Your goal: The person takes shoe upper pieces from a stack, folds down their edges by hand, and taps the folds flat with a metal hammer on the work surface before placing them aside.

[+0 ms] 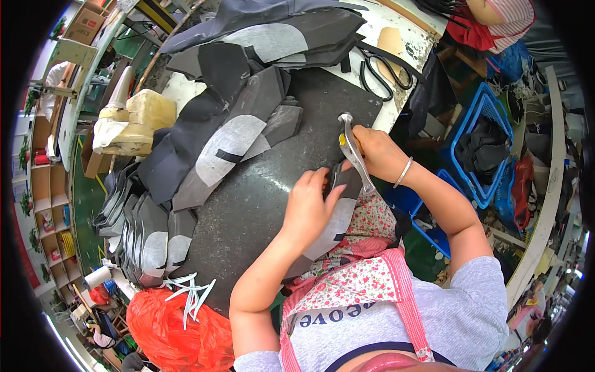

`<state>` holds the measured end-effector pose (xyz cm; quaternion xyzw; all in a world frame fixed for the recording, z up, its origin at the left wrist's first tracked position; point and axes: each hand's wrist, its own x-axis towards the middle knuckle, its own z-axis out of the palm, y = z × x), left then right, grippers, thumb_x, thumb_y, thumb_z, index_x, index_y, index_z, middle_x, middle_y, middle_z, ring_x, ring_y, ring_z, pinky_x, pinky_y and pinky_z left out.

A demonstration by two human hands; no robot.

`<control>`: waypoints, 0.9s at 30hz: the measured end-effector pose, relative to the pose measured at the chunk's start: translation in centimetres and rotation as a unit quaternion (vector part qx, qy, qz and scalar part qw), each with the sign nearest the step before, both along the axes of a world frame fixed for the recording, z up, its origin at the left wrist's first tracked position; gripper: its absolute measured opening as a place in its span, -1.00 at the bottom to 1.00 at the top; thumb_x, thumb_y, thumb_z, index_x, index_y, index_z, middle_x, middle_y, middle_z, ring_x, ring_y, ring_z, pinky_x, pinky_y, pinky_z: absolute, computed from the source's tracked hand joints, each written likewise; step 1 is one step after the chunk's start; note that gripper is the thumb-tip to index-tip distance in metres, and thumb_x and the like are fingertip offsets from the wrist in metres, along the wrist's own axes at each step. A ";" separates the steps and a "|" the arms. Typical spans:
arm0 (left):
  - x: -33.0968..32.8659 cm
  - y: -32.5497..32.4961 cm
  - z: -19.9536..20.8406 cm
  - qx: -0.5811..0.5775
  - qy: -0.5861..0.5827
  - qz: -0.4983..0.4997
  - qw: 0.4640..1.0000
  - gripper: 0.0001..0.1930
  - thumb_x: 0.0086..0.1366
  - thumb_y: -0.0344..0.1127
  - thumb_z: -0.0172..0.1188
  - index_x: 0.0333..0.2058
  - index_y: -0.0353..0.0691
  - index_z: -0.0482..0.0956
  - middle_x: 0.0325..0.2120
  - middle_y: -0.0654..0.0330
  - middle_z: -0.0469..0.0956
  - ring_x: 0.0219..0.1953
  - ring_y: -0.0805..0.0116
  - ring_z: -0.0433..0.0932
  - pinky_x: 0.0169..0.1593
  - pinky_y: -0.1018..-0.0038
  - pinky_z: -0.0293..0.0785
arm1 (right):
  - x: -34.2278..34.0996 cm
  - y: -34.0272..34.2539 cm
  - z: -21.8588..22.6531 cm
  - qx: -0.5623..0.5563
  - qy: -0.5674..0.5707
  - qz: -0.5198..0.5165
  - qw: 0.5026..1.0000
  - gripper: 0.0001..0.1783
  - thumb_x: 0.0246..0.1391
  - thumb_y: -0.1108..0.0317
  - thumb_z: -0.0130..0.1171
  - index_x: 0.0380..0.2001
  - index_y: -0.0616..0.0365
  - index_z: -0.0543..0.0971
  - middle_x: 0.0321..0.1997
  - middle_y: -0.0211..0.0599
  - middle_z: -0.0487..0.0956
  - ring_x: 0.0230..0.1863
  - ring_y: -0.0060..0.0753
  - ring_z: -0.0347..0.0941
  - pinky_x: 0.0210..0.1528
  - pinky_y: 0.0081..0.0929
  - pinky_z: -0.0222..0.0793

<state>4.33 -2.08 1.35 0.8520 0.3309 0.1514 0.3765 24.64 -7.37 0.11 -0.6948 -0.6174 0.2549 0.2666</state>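
My right hand (pixel 379 152) is closed around a silver metal hand tool (pixel 359 162) with a curved body, a rounded end and a yellow spot; it resembles a hammer. Just left of it, my left hand (pixel 308 201) has its fingers curled at the edge of a dark grey cut piece (pixel 338 220) with a light grey patch, thumb lying against it. That piece slants over the near edge of the black work board (pixel 248 211), toward my floral apron (pixel 347 285). The tool's lower end lies beside the piece's upper part.
Stacks of similar dark pieces (pixel 217 136) cover the board's left and far sides. Black-handled scissors (pixel 376 77) rest at the far right. A red plastic bag (pixel 180 328) stands near left, a yellowish block (pixel 149 115) farther left. Blue baskets (pixel 458 149) sit to the right; another person (pixel 496 22) is beyond.
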 end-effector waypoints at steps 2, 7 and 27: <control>1.3 0.3 -0.6 -0.065 0.016 0.000 0.998 -0.73 0.10 -0.41 0.36 -0.23 -0.40 0.57 -0.45 0.02 0.54 -0.43 0.19 0.57 -0.30 0.36 0.51 | 0.2 -0.2 0.6 -0.002 0.012 -0.015 1.000 -0.45 -0.23 0.23 0.50 -0.34 0.28 0.36 -0.47 0.05 0.53 -0.34 0.24 0.48 -0.31 -0.07 0.39; 2.8 2.0 -1.5 -0.064 -0.033 0.009 0.997 -0.76 0.06 -0.54 0.33 -0.25 -0.40 0.59 -0.46 0.05 0.54 -0.48 0.29 0.54 -0.34 0.44 0.49 | 0.9 -0.5 0.1 0.099 0.045 -0.096 0.989 -0.59 -0.13 0.37 0.44 -0.39 0.25 0.37 -0.54 -0.06 0.42 -0.47 0.10 0.39 -0.42 -0.24 0.31; 3.0 3.9 -0.4 -0.061 0.009 -0.066 0.996 -0.71 0.08 -0.63 0.25 -0.16 -0.38 0.58 -0.37 0.11 0.50 -0.51 0.41 0.47 -0.43 0.52 0.43 | 1.2 -2.5 3.1 0.044 -0.054 0.133 0.989 -0.84 -0.06 0.43 0.12 -0.52 0.37 0.52 -0.40 0.04 0.53 -0.41 0.08 0.54 -0.29 -0.13 0.49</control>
